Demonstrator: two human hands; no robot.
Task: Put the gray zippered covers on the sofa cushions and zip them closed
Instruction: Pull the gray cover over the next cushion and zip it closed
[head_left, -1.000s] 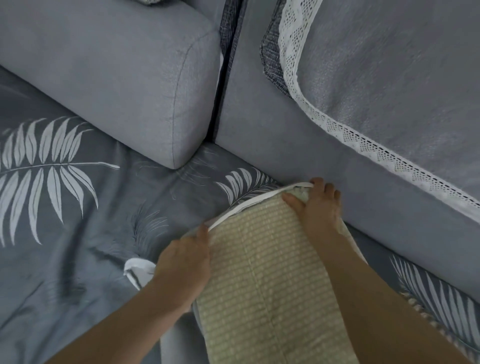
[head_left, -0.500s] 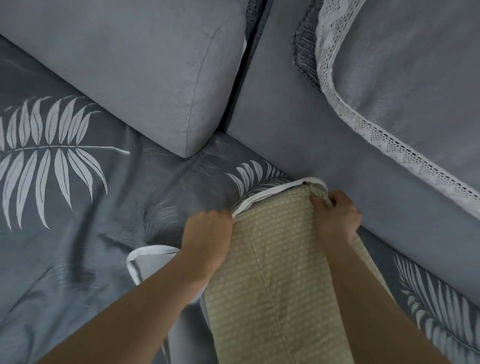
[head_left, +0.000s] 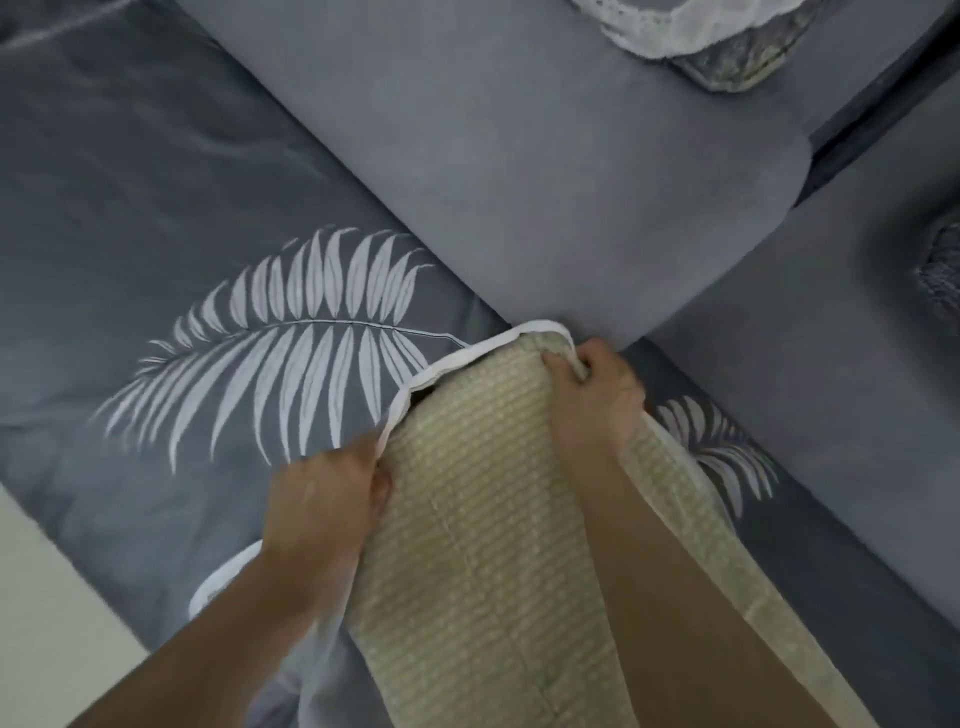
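Note:
A beige woven cushion (head_left: 483, 545) lies lengthwise in front of me, its far end pushed into the open mouth of a gray cover (head_left: 171, 218) printed with white fern leaves. The cover's white-edged opening (head_left: 467, 358) arcs over the cushion's far end. My left hand (head_left: 322, 504) grips the white edge at the cushion's left side. My right hand (head_left: 592, 395) grips the cushion's far right corner together with the cover's edge there. The zipper itself is not visible.
A plain gray sofa bolster (head_left: 519, 156) lies diagonally just beyond the cushion's end, touching the cover's rim. A gray sofa side (head_left: 831, 364) runs along the right. A white lace-trimmed cloth (head_left: 675, 31) sits at the top. Pale floor (head_left: 47, 623) shows at lower left.
The view has swung so the sofa now runs diagonally. Both hands keep hold of the cover's edge, and my right hand's fingers have curled round the cushion's corner.

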